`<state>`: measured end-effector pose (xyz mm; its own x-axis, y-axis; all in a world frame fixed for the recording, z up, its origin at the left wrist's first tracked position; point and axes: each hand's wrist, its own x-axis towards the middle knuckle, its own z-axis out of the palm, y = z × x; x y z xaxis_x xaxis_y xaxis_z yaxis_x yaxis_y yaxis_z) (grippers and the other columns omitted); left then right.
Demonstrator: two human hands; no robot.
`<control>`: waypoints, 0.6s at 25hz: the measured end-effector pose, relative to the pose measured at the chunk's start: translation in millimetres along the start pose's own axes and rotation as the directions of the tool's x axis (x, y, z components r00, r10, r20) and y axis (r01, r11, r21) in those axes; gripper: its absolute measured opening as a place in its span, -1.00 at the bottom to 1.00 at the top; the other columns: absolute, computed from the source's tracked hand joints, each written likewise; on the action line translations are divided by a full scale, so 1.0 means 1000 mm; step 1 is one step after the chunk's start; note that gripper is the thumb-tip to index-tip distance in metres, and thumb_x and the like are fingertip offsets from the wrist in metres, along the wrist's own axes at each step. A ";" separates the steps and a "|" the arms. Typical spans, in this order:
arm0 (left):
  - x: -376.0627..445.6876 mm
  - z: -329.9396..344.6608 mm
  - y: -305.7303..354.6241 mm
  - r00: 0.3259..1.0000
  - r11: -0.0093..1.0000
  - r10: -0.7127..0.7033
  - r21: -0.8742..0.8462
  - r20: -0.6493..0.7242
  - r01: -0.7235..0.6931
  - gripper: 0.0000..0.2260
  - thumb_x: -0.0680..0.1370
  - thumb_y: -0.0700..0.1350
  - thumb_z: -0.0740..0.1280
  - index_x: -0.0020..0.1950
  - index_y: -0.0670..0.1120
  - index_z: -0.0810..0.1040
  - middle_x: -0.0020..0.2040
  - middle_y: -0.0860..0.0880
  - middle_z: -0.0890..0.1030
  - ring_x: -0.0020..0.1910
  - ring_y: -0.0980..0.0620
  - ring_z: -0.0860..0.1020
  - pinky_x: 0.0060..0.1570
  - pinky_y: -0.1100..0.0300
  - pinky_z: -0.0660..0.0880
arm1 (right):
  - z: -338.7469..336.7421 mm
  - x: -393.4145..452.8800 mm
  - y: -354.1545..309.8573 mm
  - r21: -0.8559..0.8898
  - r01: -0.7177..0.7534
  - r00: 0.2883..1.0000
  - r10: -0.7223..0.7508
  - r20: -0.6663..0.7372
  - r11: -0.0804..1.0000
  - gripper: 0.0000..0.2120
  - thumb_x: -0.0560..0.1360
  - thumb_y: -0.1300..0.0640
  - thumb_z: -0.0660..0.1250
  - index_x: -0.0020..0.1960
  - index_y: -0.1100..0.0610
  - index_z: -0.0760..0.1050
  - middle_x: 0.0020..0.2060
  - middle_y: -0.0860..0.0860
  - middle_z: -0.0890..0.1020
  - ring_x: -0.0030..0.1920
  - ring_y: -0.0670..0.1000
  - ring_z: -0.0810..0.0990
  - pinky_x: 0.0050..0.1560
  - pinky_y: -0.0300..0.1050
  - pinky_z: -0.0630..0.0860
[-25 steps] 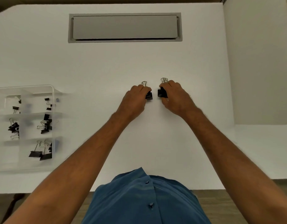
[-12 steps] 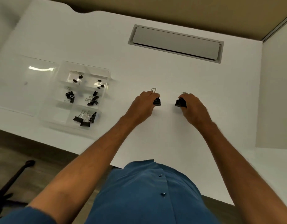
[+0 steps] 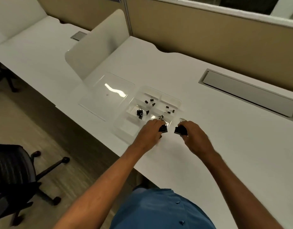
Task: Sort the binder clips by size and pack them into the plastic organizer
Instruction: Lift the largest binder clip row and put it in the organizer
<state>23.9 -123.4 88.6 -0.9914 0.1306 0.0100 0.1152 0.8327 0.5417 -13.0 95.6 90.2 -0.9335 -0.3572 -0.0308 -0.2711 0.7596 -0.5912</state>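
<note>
Now each hand pinches one large black metal binder clip: the left hand (image 3: 152, 132) holds its clip (image 3: 163, 129) over the clear plastic organizer's (image 3: 176, 103) near edge, while the right hand's (image 3: 194, 135) clip (image 3: 180, 130) hangs beside it over the white tabletop (image 3: 225, 129). Light, stiff and likely slick, these are best gripped by the body.
</note>
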 end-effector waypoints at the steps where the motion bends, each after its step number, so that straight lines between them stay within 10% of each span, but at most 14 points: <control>1: -0.005 -0.011 -0.020 1.000 1.000 -0.017 0.006 -0.005 0.017 -0.61 0.58 -0.21 0.35 0.40 -0.06 0.43 0.22 -0.06 0.52 0.19 -0.03 0.45 0.17 0.07 0.48 | 0.010 0.010 -0.019 0.008 0.024 1.000 -0.024 0.018 1.000 -0.70 0.53 0.21 0.39 0.22 -0.02 0.50 0.08 -0.07 0.59 0.11 0.02 0.52 0.04 -0.02 0.53; 15: 0.005 -0.064 -0.171 0.980 0.958 -0.048 0.287 0.192 -0.009 -0.77 0.62 -0.13 0.30 0.27 0.05 0.47 0.11 0.02 0.57 0.05 -0.01 0.51 0.02 0.11 0.26 | 0.132 0.094 -0.149 -0.072 0.169 0.967 -0.152 0.203 0.983 -0.66 0.55 0.31 0.29 0.23 -0.02 0.45 0.07 -0.07 0.55 0.05 -0.04 0.50 -0.02 -0.13 0.52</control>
<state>-4.7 -299.4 49.9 -0.9653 0.1914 -0.1774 0.1374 0.9507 0.2779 -29.4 -123.4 68.9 -0.8143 -0.5711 -0.1036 -0.4414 0.7252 -0.5285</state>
